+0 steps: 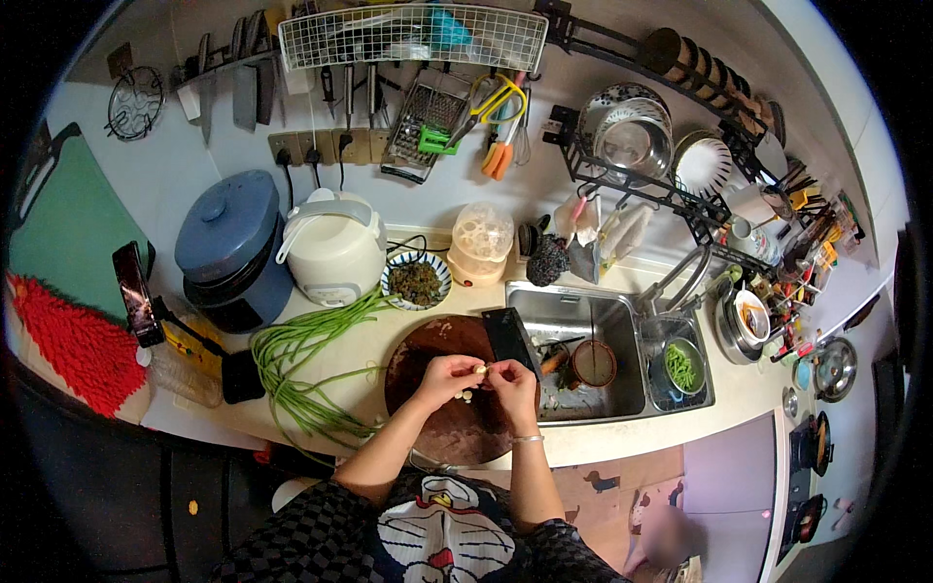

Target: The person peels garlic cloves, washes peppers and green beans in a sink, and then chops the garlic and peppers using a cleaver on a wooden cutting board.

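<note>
Above a round wooden chopping board [415, 430], both hands meet at a small pale piece that looks like a garlic clove [479, 369]. My left hand [448, 380] pinches it from one side. The fingertips of my right hand [513, 385] press at its other side, partly covering it. Several more pale cloves [464, 396] lie on the board just below the fingers. A dark-bladed cleaver [510, 337] rests across the board's right side, its blade reaching towards the sink. Left of the board, a bunch of long green beans [306, 372] spreads over the counter.
Right of the board is a steel sink [627, 379] holding a brown-rimmed strainer [594, 363]; a pot of cut green beans [681, 368] sits in its small basin. Behind stand a white rice cooker [334, 251], a blue cooker [226, 233] and a plate of dark greens [415, 283]. A phone [137, 295] stands left.
</note>
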Tool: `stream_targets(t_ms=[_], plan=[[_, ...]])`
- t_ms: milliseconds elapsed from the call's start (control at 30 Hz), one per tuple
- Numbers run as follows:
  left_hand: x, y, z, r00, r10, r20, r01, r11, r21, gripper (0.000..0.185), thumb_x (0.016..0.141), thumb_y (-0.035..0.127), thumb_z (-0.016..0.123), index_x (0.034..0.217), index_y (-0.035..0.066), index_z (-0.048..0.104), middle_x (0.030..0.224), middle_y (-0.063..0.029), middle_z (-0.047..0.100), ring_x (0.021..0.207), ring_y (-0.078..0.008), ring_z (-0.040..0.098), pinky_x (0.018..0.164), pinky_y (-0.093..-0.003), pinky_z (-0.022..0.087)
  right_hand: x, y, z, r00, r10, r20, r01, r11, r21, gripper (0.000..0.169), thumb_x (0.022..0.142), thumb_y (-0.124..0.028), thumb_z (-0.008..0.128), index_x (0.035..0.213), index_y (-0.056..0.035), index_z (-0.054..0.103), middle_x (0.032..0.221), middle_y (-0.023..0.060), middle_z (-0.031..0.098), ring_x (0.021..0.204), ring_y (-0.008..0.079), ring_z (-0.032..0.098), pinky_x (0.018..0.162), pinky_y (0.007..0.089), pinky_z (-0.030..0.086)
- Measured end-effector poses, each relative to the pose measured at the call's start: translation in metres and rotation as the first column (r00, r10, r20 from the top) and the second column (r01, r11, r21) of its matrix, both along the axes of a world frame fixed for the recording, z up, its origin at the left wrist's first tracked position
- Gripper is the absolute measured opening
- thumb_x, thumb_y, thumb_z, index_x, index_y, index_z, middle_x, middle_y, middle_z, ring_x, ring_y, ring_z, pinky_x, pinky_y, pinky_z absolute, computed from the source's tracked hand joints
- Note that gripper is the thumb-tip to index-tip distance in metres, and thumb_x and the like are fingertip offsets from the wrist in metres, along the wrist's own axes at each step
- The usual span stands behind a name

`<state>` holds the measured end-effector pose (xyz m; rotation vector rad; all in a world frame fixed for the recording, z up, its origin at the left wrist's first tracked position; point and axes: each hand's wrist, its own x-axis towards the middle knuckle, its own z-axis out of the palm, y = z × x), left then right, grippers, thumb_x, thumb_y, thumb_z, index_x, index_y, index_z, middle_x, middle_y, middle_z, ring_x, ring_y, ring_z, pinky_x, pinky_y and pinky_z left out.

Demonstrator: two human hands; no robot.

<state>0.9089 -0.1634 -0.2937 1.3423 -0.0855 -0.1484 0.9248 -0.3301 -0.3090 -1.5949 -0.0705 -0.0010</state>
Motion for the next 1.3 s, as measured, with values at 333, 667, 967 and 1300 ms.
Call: stream_targets(t_ms=[333, 667, 967, 1300], plan=[[0.004, -0.008, 0.001, 0.969, 0.092, -0.230, -0.149, 0.958, -0.245, 0.020, 0.087, 0.010, 0.067, 0.104, -0.002, 0.063, 0.096, -0.0092, 0.066, 0.086, -0.0175, 0.065, 0.076, -0.0313, 0.058, 0.002, 0.008, 0.006, 1.000, 0.027, -0.011, -0.027, 0.999, 0.028, 0.008, 0.084, -0.005, 0.068, 0.088, 0.0016, 0.067, 0.077, 0.0013, 0.065, 0.067, 0.0068, 0.056, 0.062, 0.0234, 0.048], [0.007, -0.015, -0.003, 0.949, 0.151, -0.276, -0.219, 0.947, -0.235, 0.023, 0.086, 0.012, 0.069, 0.101, -0.003, 0.064, 0.096, -0.0101, 0.065, 0.086, -0.0198, 0.066, 0.076, -0.0328, 0.058, 0.008, 0.005, -0.001, 1.000, -0.012, 0.021, 0.014, 0.996, -0.087, 0.009, 0.084, -0.007, 0.068, 0.082, 0.0021, 0.066, 0.075, 0.0030, 0.067, 0.067, 0.0089, 0.060, 0.062, 0.0237, 0.050], [0.002, -0.020, 0.004, 0.957, 0.154, -0.246, -0.203, 0.961, -0.188, 0.023, 0.086, 0.012, 0.070, 0.102, -0.003, 0.065, 0.093, -0.0096, 0.067, 0.081, -0.0175, 0.067, 0.071, -0.0309, 0.059, 0.004, 0.002, 0.002, 0.994, -0.031, 0.106, 0.039, 0.996, -0.077, 0.010, 0.082, -0.007, 0.069, 0.080, 0.0018, 0.064, 0.072, 0.0007, 0.064, 0.065, 0.0081, 0.056, 0.061, 0.0234, 0.047], [0.004, -0.021, -0.001, 0.952, 0.125, -0.279, -0.194, 0.953, -0.234, 0.022, 0.085, 0.012, 0.071, 0.101, -0.001, 0.064, 0.093, -0.0091, 0.067, 0.083, -0.0170, 0.067, 0.073, -0.0288, 0.057, 0.002, -0.009, 0.006, 0.997, 0.073, 0.016, -0.074, 0.996, 0.041, 0.008, 0.085, -0.006, 0.068, 0.084, 0.0024, 0.068, 0.074, 0.0004, 0.065, 0.066, 0.0065, 0.058, 0.060, 0.0218, 0.049]])
